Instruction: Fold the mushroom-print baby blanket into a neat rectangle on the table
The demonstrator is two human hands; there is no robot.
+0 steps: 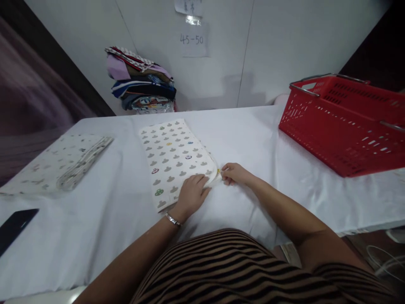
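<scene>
A folded white cloth [174, 156] with grey cloud-like shapes and a few coloured car-like prints lies flat on the white-covered table. My left hand [193, 192] rests on its near edge, palm down with the fingers stretched out over the fabric. At the cloth's near right corner, my right hand [233, 173] pinches the layered edge between thumb and fingers. Several layers show along that corner, slightly lifted and bent. How the underside is folded is hidden.
Another folded printed cloth [60, 162] lies on the left, with a dark flat object [17, 226] nearer. A stack of folded fabrics [142, 84] stands against the back wall. On the right is a red plastic basket [341, 126]. The white table cover [249, 139] shows between them.
</scene>
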